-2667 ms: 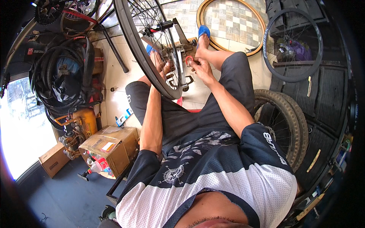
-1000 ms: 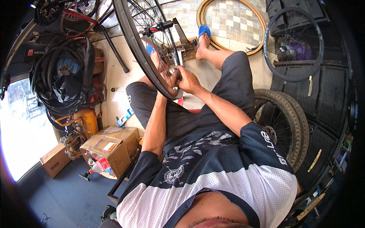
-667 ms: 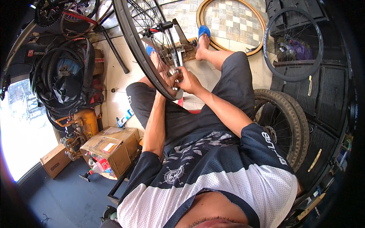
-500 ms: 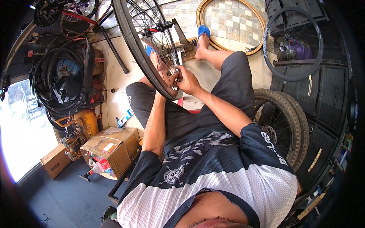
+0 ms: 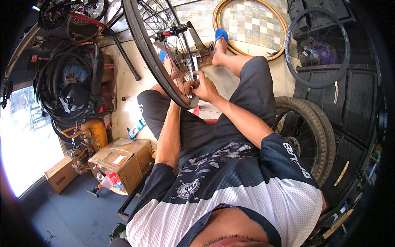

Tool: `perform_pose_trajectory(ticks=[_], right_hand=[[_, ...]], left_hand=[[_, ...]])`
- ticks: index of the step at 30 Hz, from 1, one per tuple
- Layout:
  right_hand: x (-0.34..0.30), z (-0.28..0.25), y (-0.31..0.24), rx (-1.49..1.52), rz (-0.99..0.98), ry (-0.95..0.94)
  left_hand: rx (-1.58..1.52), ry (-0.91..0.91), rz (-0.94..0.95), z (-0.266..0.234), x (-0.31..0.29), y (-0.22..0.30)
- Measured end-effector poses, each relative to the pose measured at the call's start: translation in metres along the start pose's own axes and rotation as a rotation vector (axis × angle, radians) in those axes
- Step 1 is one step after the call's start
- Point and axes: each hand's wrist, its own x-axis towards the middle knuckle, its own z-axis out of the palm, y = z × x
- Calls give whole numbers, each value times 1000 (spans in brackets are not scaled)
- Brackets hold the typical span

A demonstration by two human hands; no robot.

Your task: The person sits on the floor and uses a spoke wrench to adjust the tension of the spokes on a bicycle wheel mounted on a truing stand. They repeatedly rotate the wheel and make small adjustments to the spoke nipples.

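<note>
The spoked bicycle wheel (image 5: 142, 45) stands on edge between my knees, its black hub (image 5: 177, 29) beside the metal upright of the truing stand (image 5: 195, 35), whose wooden base (image 5: 203, 57) sits on the floor near my blue sandals (image 5: 221, 34). I have both hands at the near end of the rim: my left hand (image 5: 184, 85) shows through the spokes, partly behind the rim, and my right hand (image 5: 205, 88) meets it from the other side. The fingers of both are curled in close together, but I cannot tell whether they pinch a spoke, something small, or only each other; the rim and my own knuckles hide the tips. I judge the wheel light for its breadth and stiff as a hoop, likely to turn easily on its hub if I push along the rim, so a steadying hold belongs on the rim's edge, close to where my fingers are. The spokes should be springy and thin, firm lengthwise but easy to bend if I lean on one sideways. The rim's smooth sides could let damp fingers slide, so I would hold across both flanks.
</note>
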Motion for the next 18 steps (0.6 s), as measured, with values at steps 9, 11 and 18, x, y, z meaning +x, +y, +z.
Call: perform_pose_trajectory(ticks=[9, 11, 18], right_hand=[[9, 11, 33, 325, 15, -80], [10, 10, 38, 375, 24, -57], [-2, -1, 3, -154, -38, 97]], left_hand=[[-270, 156, 113, -36, -13, 16], [-456, 29, -177, -39, -9, 32], [-175, 261, 11, 10, -5, -7]])
